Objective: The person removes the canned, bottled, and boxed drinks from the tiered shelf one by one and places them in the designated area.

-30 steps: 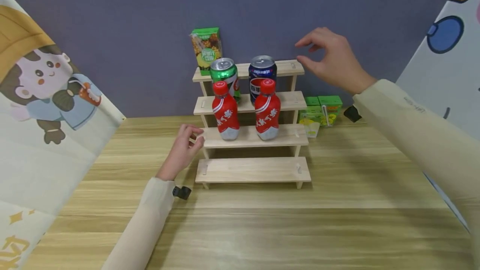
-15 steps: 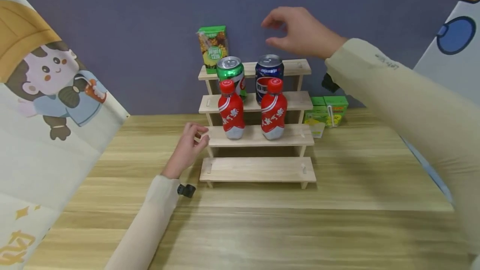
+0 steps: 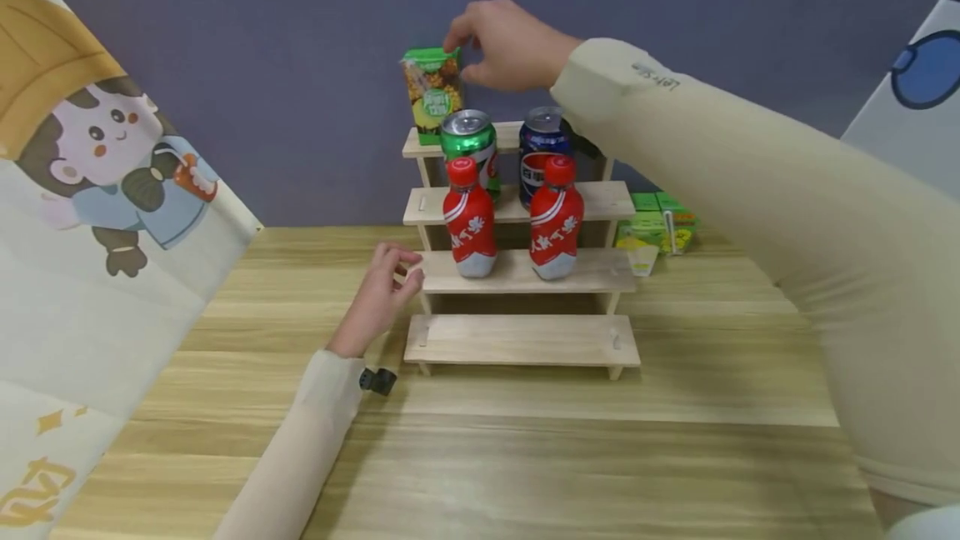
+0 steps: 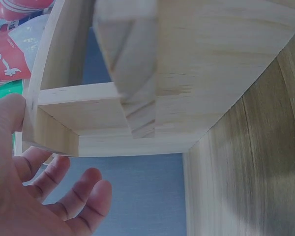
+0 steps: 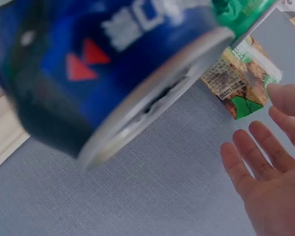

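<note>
A four-step wooden display stand [image 3: 517, 340] stands against the wall. My left hand [image 3: 378, 294] grips the left end of its second step from the bottom, thumb and index finger around the board's end in the left wrist view. High at the back, my right hand [image 3: 517, 44] reaches beside a green-topped juice box [image 3: 432, 98] on the top step's left end. Its fingers [image 5: 250, 162] are loosely bent with nothing between them. A green can [image 3: 468, 136] and a blue can [image 5: 113, 64] stand one step lower. Below them are two red bottles, one left [image 3: 469, 219] and one right [image 3: 557, 219].
Several green juice boxes [image 3: 660, 227] sit on the wooden table [image 3: 525, 457] right of the stand, partly behind my right sleeve. A dark wall [image 3: 300, 65] rises behind. Panels with cartoon prints [image 3: 127, 157] flank both sides.
My right hand has swept left over the stand, from beyond its right end to the juice box at top left. The left hand keeps its place on the step; the head view has shifted slightly.
</note>
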`<state>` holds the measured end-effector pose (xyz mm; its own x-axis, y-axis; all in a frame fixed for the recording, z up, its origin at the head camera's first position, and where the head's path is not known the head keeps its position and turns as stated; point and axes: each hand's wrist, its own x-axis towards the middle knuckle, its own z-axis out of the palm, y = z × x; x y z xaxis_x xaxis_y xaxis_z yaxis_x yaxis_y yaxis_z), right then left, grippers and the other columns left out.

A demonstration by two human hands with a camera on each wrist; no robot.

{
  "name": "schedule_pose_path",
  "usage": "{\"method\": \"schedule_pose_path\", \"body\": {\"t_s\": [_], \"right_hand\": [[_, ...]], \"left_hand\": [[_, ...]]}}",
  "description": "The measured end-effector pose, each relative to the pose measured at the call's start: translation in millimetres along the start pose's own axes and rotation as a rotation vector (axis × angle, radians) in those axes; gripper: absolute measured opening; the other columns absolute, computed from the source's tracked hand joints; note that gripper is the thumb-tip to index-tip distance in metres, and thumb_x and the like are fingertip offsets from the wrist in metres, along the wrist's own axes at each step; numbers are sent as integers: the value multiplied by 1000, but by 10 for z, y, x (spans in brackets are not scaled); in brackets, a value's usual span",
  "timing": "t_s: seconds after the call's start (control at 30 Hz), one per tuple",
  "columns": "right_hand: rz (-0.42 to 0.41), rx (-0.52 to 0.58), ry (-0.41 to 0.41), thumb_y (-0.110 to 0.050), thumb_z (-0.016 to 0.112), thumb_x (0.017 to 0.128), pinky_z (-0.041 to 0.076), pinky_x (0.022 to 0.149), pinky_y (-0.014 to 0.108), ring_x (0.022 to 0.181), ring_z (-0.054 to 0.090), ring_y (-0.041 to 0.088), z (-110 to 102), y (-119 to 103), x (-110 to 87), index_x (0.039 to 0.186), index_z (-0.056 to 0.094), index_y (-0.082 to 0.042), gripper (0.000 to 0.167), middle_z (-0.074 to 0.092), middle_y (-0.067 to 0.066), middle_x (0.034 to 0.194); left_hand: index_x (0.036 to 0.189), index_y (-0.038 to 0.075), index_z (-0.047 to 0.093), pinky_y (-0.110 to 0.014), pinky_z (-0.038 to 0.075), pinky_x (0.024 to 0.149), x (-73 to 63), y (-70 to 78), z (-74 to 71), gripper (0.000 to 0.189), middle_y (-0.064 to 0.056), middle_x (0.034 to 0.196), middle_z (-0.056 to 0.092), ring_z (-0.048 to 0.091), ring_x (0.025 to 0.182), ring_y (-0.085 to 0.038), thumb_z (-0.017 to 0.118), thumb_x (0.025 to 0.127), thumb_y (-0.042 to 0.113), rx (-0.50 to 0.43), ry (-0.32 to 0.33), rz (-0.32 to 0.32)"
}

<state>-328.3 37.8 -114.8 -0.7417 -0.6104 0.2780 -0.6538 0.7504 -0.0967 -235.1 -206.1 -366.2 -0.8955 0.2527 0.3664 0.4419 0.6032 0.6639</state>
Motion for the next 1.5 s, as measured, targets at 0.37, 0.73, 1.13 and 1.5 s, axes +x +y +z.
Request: {"method": "schedule_pose_path", "body": {"t_s": [0.37, 0.73, 1.13, 1.5], "right_hand": [[74, -4, -4, -23, 56, 95, 44, 88, 29, 108, 45, 20, 41, -77, 109, 125, 55, -5, 36, 51, 8, 126], [43, -6, 56, -19, 60, 92, 44, 81, 30, 100, 47, 19, 85, -174, 120, 99, 56, -3, 18, 52, 8, 111], [-51, -30, 47, -18, 64, 89, 47, 78, 27, 90, 52, 17, 47, -215, 141, 85, 59, -4, 16, 59, 6, 95], [-103, -64, 164, -18, 60, 91, 46, 80, 26, 88, 50, 16, -149, -210, 39, 89, 62, -2, 16, 59, 6, 94]], "left_hand": [[112, -3, 55, -35, 49, 75, -3, 24, 22, 23, -13, 120, 42, 49, 92, -24, 56, 93, 10, 1, -8, 0], [112, -3, 55, -35, 49, 75, -33, 44, 26, 22, -12, 118, 42, 49, 92, -23, 55, 94, 11, -7, -5, -3], [112, -3, 54, -38, 49, 76, -44, 52, -11, 22, -13, 119, 41, 48, 93, -24, 54, 94, 12, 5, -9, -2], [113, -3, 54, -35, 48, 77, -11, 55, -33, 23, -13, 122, 41, 48, 95, -24, 55, 94, 11, 16, -41, -6]]}}
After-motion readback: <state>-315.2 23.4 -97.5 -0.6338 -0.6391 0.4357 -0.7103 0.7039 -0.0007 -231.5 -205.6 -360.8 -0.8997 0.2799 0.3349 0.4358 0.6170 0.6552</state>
